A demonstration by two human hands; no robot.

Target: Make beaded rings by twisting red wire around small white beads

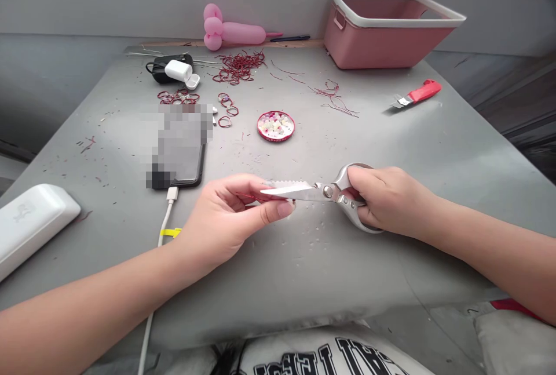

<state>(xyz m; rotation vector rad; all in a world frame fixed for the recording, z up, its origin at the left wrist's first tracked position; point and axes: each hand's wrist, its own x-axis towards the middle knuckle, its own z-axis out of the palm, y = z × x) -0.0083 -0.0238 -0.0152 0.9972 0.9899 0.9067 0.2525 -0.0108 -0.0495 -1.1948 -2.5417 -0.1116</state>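
Note:
My right hand (386, 198) grips the handles of silver scissors (299, 190), whose blades point left and are slightly parted. Thumb and fingers of my left hand (234, 213) are pinched on a thin red cord (248, 196), right at the blades. A small dark bit shows at the left thumb tip; I cannot tell whether it is a knot or a bead. Behind the hands sits a round red-rimmed dish (276, 126) of pale and pink beads. Several red cord rings (226, 109) lie to its left.
A phone (182, 155) with a white cable (167, 213) lies left, near a white case (39, 224). Farther back are a red cord pile (241, 66), an earbud case (179, 71), a pink balloon (238, 33) and a pink bin (382, 44). A red-handled cutter (419, 95) lies right.

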